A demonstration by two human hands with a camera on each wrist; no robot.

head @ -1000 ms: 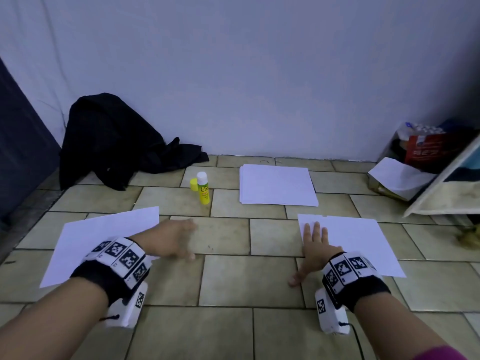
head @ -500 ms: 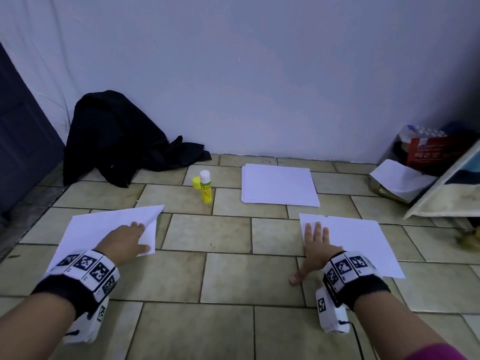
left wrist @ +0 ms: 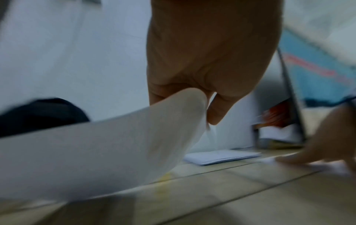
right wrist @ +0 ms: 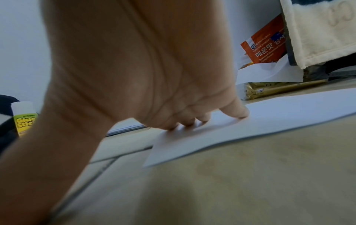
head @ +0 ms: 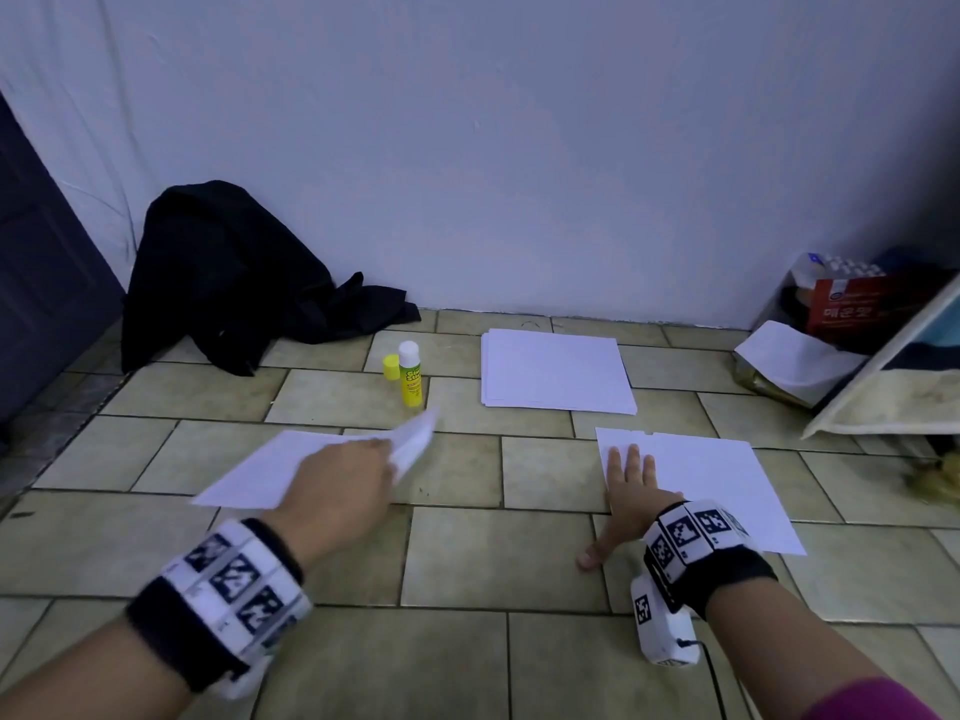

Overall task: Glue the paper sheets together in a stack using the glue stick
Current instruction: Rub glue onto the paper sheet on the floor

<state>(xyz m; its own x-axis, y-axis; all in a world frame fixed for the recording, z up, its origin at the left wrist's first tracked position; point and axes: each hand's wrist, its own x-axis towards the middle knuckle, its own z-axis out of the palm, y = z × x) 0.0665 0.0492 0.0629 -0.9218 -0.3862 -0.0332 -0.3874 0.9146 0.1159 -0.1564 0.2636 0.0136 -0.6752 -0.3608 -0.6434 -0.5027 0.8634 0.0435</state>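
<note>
The loose paper sheet is pinched at its raised corner by the left hand, apparently for carrying across; the right hand's flat, spread fingers pin the base sheet against sliding.

Lighting: dim, bluish, soft shadows. Left wrist view: motion-blurred beyond fingers. Edges: wide-angle bowing.
</note>
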